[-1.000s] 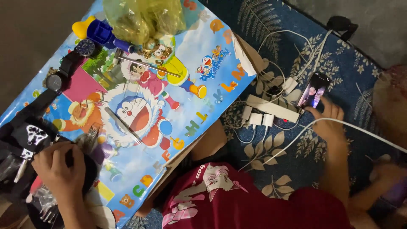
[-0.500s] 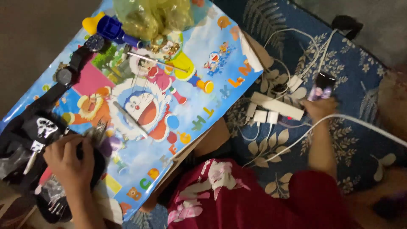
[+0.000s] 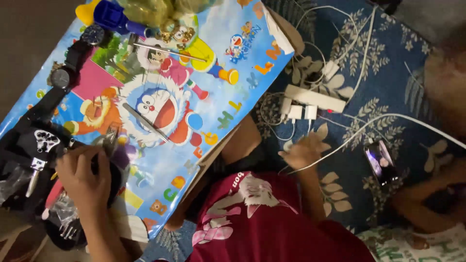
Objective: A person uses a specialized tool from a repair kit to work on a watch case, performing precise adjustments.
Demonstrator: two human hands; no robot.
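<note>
My left hand (image 3: 80,177) is curled on a black pouch (image 3: 36,145) with a white skull print, at the lower left edge of a colourful cartoon mat (image 3: 204,97). A small metal tool (image 3: 110,140) pokes out just above its fingers. My right hand (image 3: 303,150) rests with fingers spread on the blue leaf-pattern carpet (image 3: 388,73), holding nothing and touching a white cable (image 3: 388,119). A lit phone (image 3: 381,162) lies on the carpet to the right of that hand.
On the mat lie metal tweezers (image 3: 145,121), two wristwatches (image 3: 60,77), a blue and yellow tool (image 3: 109,14) and a yellowish plastic bag (image 3: 155,9). A white power strip (image 3: 315,97) with plugged chargers (image 3: 296,112) sits on the carpet. Another person's arm (image 3: 427,208) is at the right.
My right hand has let go of the phone, which now lies on the carpet, and has drawn back toward my body. My left hand stays on the pouch.
</note>
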